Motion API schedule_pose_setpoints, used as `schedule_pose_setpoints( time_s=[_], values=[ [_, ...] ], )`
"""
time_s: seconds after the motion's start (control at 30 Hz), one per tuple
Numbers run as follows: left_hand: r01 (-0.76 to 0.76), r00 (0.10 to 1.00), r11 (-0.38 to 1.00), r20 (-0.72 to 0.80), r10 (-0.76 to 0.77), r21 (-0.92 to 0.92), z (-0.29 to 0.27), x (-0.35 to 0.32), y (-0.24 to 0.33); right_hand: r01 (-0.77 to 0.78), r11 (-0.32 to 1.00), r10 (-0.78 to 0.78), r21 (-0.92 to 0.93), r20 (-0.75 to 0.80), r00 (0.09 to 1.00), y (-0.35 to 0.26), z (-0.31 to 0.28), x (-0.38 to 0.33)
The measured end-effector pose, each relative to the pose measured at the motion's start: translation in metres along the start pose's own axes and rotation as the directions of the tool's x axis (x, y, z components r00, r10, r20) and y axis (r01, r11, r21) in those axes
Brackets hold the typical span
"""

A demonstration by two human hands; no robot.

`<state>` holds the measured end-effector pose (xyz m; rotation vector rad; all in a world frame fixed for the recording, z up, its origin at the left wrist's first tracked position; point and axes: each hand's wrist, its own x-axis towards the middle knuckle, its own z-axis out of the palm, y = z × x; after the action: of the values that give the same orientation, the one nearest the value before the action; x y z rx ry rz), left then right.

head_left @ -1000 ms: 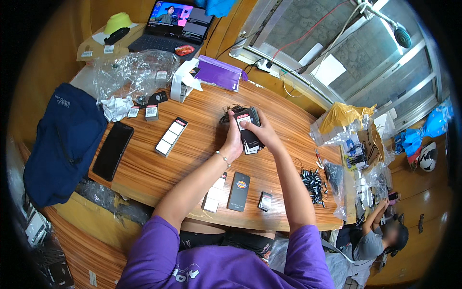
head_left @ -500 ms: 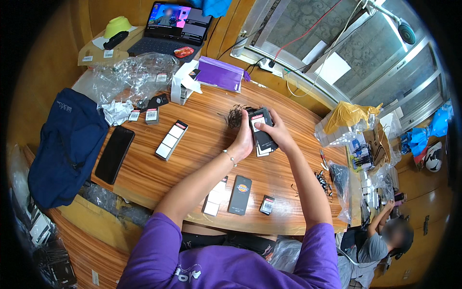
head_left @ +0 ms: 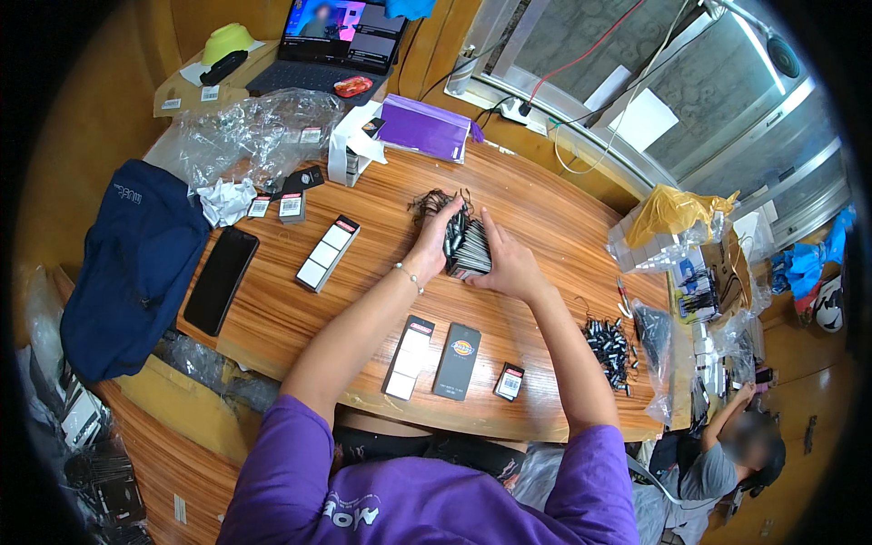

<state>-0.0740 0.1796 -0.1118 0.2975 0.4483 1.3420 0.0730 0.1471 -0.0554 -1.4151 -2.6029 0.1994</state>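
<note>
Both my hands grip a thick stack of black and white tags (head_left: 469,248) standing on edge on the wooden table (head_left: 545,209). My left hand (head_left: 434,243) presses the stack's left side, my right hand (head_left: 505,263) its right side. Thin dark strings (head_left: 429,202) trail from the stack's far end. Near the table's front edge lie a long black and white tag (head_left: 408,357), a dark card (head_left: 457,361) and a small tag (head_left: 510,381).
A black phone (head_left: 221,278) and a blue bag (head_left: 127,263) lie at left. A strip of white labels (head_left: 327,252), crumpled clear plastic (head_left: 250,132), a purple pouch (head_left: 423,129) and a laptop (head_left: 336,36) sit farther back. Small dark pieces (head_left: 609,345) pile at right. Another person (head_left: 727,445) sits lower right.
Both hands have lowered the stack toward the table and closed around its sides; the view has tilted slightly.
</note>
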Motion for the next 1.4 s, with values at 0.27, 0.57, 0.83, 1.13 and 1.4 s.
schedule_pose_setpoints(
  time_s=[0.27,0.57,0.83,1.13,1.4],
  values=[
    [-0.201,0.921,-0.179,0.248,0.299,0.963,-0.007,-0.021,0.062,-0.054,0.996,0.052,0.076,0.023,0.998,0.004,0.003,0.003],
    [-0.467,0.700,-0.567,0.676,0.232,0.678,0.029,-0.046,0.023,-0.043,0.993,0.041,0.109,0.025,0.999,0.012,0.009,0.004],
    [-0.438,0.822,-0.582,0.567,0.048,0.685,0.001,-0.032,-0.009,-0.058,0.998,0.058,-0.007,-0.008,0.998,0.016,0.017,0.004],
    [-0.482,0.875,0.305,0.464,0.135,0.821,-0.019,-0.007,-0.011,-0.194,0.978,0.194,0.080,0.008,0.981,0.002,0.006,0.002],
    [-0.447,0.866,0.106,0.400,0.299,0.888,-0.001,-0.015,-0.022,-0.176,0.980,0.176,0.094,0.010,0.984,0.001,0.008,-0.001]
  ],
)
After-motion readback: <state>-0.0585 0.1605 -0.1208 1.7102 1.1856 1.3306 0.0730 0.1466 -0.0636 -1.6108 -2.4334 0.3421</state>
